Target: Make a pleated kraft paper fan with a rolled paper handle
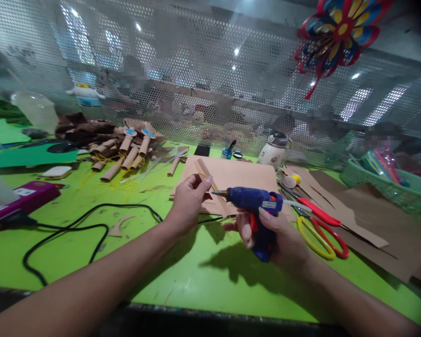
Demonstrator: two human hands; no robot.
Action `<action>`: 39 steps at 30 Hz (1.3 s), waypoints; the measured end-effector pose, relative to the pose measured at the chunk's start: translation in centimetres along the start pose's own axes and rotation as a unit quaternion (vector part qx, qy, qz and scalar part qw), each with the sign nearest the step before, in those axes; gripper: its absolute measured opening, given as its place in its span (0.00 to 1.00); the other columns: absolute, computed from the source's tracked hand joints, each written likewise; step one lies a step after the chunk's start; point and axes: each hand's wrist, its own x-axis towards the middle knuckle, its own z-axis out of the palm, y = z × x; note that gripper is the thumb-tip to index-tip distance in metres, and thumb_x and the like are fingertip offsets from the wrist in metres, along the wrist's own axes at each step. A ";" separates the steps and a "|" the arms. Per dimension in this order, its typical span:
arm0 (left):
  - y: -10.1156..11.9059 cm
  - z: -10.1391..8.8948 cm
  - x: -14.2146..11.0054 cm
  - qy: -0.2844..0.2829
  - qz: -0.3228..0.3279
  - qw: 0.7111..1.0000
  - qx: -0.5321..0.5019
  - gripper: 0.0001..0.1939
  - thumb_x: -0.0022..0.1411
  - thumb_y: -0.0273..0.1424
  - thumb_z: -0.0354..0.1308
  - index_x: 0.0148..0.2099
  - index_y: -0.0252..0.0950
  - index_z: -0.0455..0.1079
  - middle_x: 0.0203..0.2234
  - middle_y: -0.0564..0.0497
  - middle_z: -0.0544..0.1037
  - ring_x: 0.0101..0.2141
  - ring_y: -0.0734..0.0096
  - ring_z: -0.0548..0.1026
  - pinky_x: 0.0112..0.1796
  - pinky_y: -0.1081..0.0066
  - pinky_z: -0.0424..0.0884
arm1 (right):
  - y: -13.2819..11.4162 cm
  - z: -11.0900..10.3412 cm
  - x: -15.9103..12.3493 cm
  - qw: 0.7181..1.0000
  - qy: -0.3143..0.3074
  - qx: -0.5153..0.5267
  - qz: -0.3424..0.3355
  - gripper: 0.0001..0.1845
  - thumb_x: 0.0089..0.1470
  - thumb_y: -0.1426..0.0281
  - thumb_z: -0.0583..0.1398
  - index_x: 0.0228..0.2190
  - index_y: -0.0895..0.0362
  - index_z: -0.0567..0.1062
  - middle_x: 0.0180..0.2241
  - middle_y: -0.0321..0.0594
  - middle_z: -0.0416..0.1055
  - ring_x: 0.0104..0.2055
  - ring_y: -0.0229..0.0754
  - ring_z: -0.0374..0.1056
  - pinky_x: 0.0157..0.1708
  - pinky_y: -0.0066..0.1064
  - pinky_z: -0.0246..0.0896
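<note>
My right hand (pixel 273 234) is wrapped round the grip of a blue hot glue gun (pixel 254 201), a finger on its orange trigger, the nozzle pointing left. My left hand (pixel 191 199) pinches a folded strip of brown kraft paper (pixel 205 171) with a thin yellow strand along it, held just left of the nozzle tip. Both hands hover over a green tabletop (pixel 182 276), in front of a flat sheet of tan paper (pixel 245 175).
Red-and-yellow scissors (pixel 319 224) lie right of the glue gun on brown paper sheets (pixel 368 220). A black cord (pixel 77 224) loops at left near a magenta object (pixel 24 196). Rolled paper figures (pixel 126 150) lie behind; a green basket (pixel 389 182) sits far right, before a perforated metal screen (pixel 203 70).
</note>
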 end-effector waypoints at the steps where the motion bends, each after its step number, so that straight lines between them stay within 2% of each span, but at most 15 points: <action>1: -0.1 -0.1 0.0 0.004 -0.003 1.000 0.004 0.13 0.52 0.37 0.64 0.29 0.35 0.67 0.22 0.56 0.69 0.24 0.77 0.65 0.28 0.75 0.64 | -0.2 0.0 -0.2 1.000 0.002 -0.004 -0.004 0.15 0.58 0.62 0.59 0.38 0.60 0.77 0.23 0.39 0.73 0.23 0.36 0.65 0.27 0.30 0.65; 5: -0.5 -0.4 0.2 0.004 -0.025 1.000 0.014 0.13 0.51 0.38 0.65 0.31 0.34 0.68 0.24 0.55 0.71 0.24 0.76 0.67 0.27 0.75 0.64 | -1.2 0.2 -0.9 0.998 0.013 -0.052 -0.012 0.12 0.55 0.63 0.62 0.32 0.60 0.78 0.23 0.41 0.73 0.25 0.38 0.66 0.22 0.26 0.59; 7: -0.7 -0.4 0.3 0.004 -0.035 0.999 0.017 0.13 0.51 0.38 0.65 0.33 0.34 0.69 0.25 0.54 0.72 0.23 0.76 0.68 0.25 0.75 0.64 | -1.5 0.4 -1.3 0.998 0.006 -0.059 -0.011 0.12 0.54 0.63 0.63 0.29 0.61 0.78 0.23 0.42 0.73 0.27 0.39 0.67 0.22 0.27 0.59; 9: -0.8 -0.4 0.2 0.008 -0.042 0.999 0.017 0.13 0.50 0.37 0.66 0.32 0.34 0.70 0.24 0.55 0.72 0.21 0.77 0.67 0.24 0.75 0.63 | -1.5 0.8 -1.5 0.999 -0.009 -0.039 -0.008 0.13 0.55 0.63 0.62 0.30 0.61 0.78 0.24 0.42 0.73 0.26 0.39 0.68 0.24 0.29 0.62; 13: -0.6 -0.1 0.0 0.018 -0.052 0.998 -0.004 0.12 0.49 0.36 0.66 0.30 0.34 0.68 0.22 0.56 0.72 0.21 0.76 0.68 0.25 0.75 0.65 | -0.3 1.5 -1.7 0.999 -0.040 0.013 0.018 0.14 0.56 0.62 0.60 0.38 0.61 0.78 0.26 0.41 0.75 0.23 0.37 0.67 0.35 0.38 0.68; 15: -0.2 -0.1 0.0 0.014 -0.057 0.998 -0.020 0.12 0.49 0.36 0.66 0.31 0.34 0.68 0.23 0.55 0.73 0.23 0.75 0.70 0.27 0.73 0.68 | 0.4 1.6 -1.7 0.998 -0.041 0.031 0.039 0.15 0.57 0.62 0.60 0.38 0.61 0.77 0.25 0.40 0.75 0.23 0.36 0.68 0.42 0.43 0.67; 17: 0.2 -0.3 0.2 0.008 -0.057 0.998 -0.033 0.12 0.49 0.35 0.65 0.32 0.34 0.70 0.26 0.53 0.74 0.26 0.73 0.72 0.30 0.73 0.69 | 0.9 1.6 -1.7 0.998 -0.027 0.030 0.057 0.14 0.57 0.62 0.60 0.38 0.61 0.77 0.25 0.39 0.74 0.24 0.36 0.68 0.46 0.43 0.66; 19: 0.5 -0.6 0.4 0.010 -0.051 0.998 -0.041 0.11 0.48 0.34 0.65 0.32 0.33 0.70 0.26 0.53 0.75 0.28 0.74 0.72 0.31 0.74 0.69 | 0.9 1.4 -1.8 0.997 -0.008 0.011 0.076 0.15 0.56 0.61 0.61 0.39 0.61 0.77 0.25 0.40 0.75 0.24 0.36 0.69 0.43 0.40 0.66; 23: 0.8 -1.3 0.8 0.014 -0.044 0.998 -0.043 0.10 0.49 0.34 0.65 0.32 0.33 0.72 0.27 0.53 0.74 0.29 0.75 0.71 0.30 0.76 0.67 | -0.2 0.9 -2.1 0.994 0.000 -0.060 0.088 0.18 0.54 0.59 0.62 0.38 0.61 0.77 0.27 0.43 0.75 0.27 0.39 0.70 0.32 0.32 0.66; 26: 1.0 -1.5 0.8 0.007 -0.049 0.998 -0.038 0.10 0.49 0.34 0.66 0.31 0.33 0.71 0.28 0.52 0.75 0.29 0.74 0.71 0.31 0.75 0.67 | -1.5 0.7 -2.2 0.987 0.004 -0.147 0.065 0.18 0.54 0.57 0.61 0.34 0.60 0.78 0.27 0.44 0.75 0.30 0.41 0.70 0.33 0.32 0.65; 28: 1.1 -1.4 0.6 -0.004 -0.057 0.998 -0.036 0.10 0.48 0.34 0.66 0.30 0.34 0.70 0.27 0.52 0.75 0.27 0.74 0.71 0.31 0.73 0.68 | -2.3 0.5 -2.1 0.967 0.044 -0.241 0.066 0.19 0.55 0.55 0.60 0.29 0.59 0.78 0.27 0.43 0.75 0.28 0.41 0.67 0.29 0.30 0.63; 30: 1.2 -1.3 0.4 -0.023 -0.066 0.997 -0.026 0.10 0.48 0.34 0.66 0.28 0.35 0.70 0.26 0.53 0.74 0.26 0.74 0.71 0.31 0.72 0.68 | -3.0 0.2 -2.0 0.924 0.104 -0.360 0.074 0.22 0.55 0.52 0.59 0.26 0.58 0.77 0.27 0.42 0.74 0.25 0.39 0.63 0.24 0.28 0.59; 32: 1.4 -1.2 0.2 -0.044 -0.075 0.996 -0.010 0.09 0.47 0.33 0.66 0.27 0.35 0.69 0.25 0.53 0.74 0.26 0.74 0.71 0.29 0.73 0.67 | -3.3 -0.3 -1.9 0.876 0.134 -0.457 0.071 0.23 0.56 0.50 0.57 0.26 0.56 0.78 0.25 0.40 0.72 0.24 0.38 0.60 0.21 0.28 0.55; 35: 1.4 -1.2 0.0 -0.067 -0.101 0.993 0.008 0.09 0.48 0.32 0.65 0.27 0.34 0.69 0.24 0.52 0.73 0.25 0.74 0.71 0.27 0.73 0.66 | -3.6 -1.2 -1.8 0.833 0.115 -0.538 0.055 0.25 0.58 0.49 0.53 0.27 0.55 0.78 0.26 0.39 0.72 0.26 0.40 0.62 0.24 0.30 0.57; 39: 1.4 -1.1 -0.1 -0.080 -0.120 0.989 0.029 0.09 0.46 0.31 0.66 0.25 0.34 0.68 0.23 0.52 0.72 0.23 0.74 0.70 0.26 0.72 0.67 | -3.7 -2.0 -1.9 0.817 0.081 -0.569 0.044 0.28 0.59 0.49 0.51 0.24 0.56 0.76 0.26 0.40 0.71 0.26 0.40 0.63 0.25 0.31 0.57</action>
